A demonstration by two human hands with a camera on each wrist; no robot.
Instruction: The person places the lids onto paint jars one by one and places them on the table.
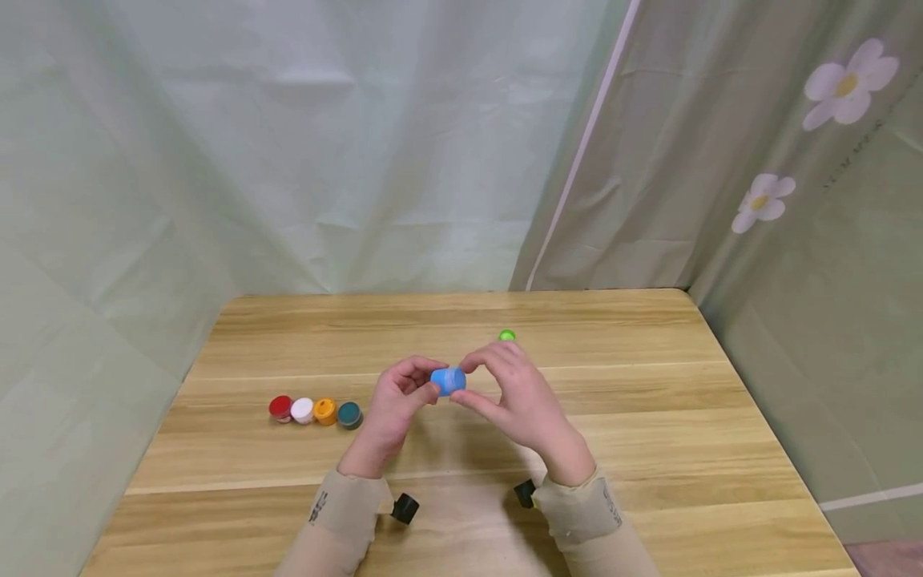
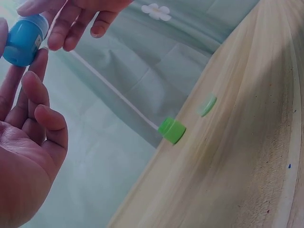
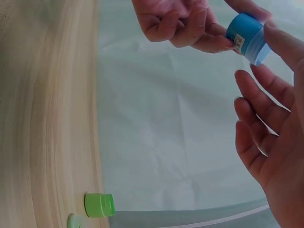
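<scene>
A small blue paint jar is held above the table between both hands. My left hand grips its body from the left with thumb and fingers. From the other side, the thumb and a finger of my right hand pinch the jar's paler lid end. The right hand's other fingers extend loosely below it in the right wrist view. A green jar stands uncapped on the table beyond the hands, with its light green lid lying beside it.
On the left of the wooden table several jars stand in a row: red, white, orange and dark teal. A pale curtain hangs behind the table's back edge.
</scene>
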